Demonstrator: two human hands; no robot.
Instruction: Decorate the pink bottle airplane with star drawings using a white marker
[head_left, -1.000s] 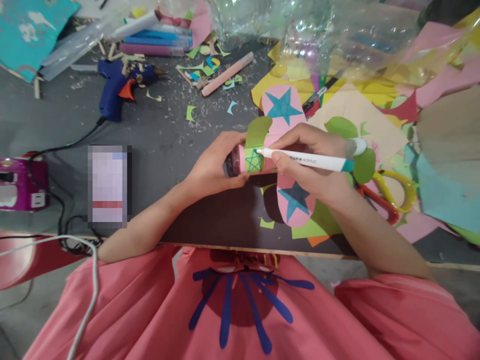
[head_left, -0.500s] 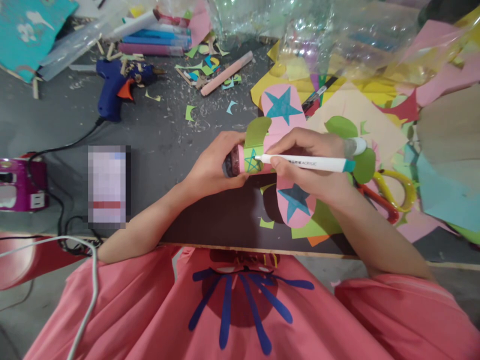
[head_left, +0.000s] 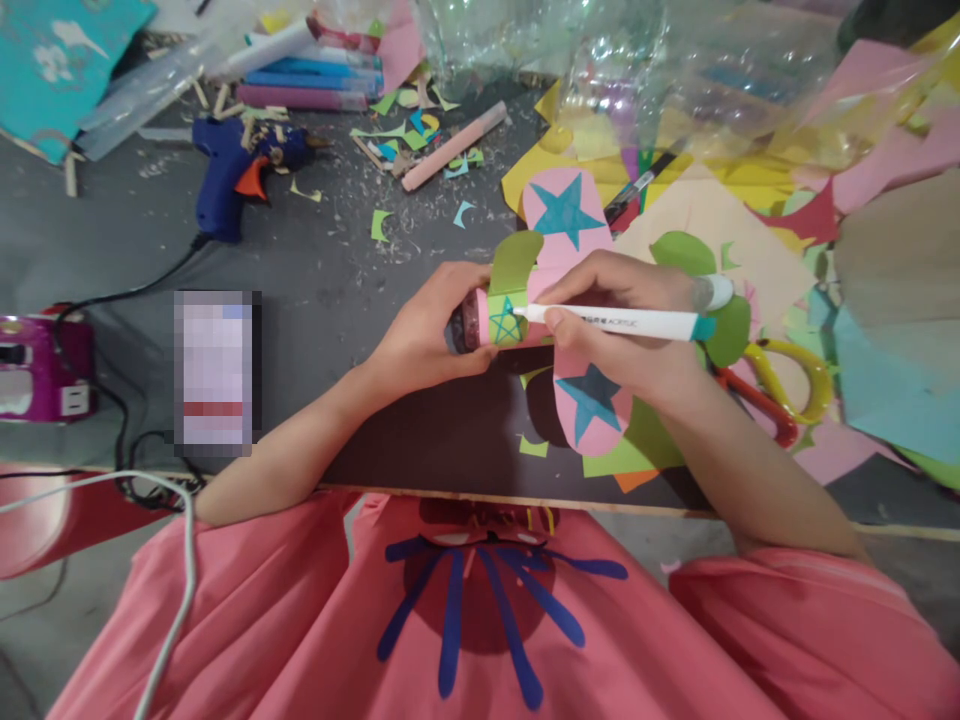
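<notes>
My left hand (head_left: 424,338) is wrapped round the end of a pink paper-covered tube (head_left: 495,322) with pink wings that carry blue stars (head_left: 568,212). A green square with a drawn star sits on the tube. My right hand (head_left: 615,335) pinches a white marker with a teal band (head_left: 645,322), and its tip touches the green square. Green paper flaps stick out of the tube at the top and at the right.
A blue glue gun (head_left: 232,170) with its cord lies at the upper left, markers (head_left: 315,80) behind it. Scissors with yellow and red handles (head_left: 780,390) lie right of my right hand. Coloured paper sheets and scraps cover the right side. A phone (head_left: 216,370) lies at the left.
The marker tip has shifted a little over the green square, first left and down, then back right. The left hand and the tube have stayed in place.
</notes>
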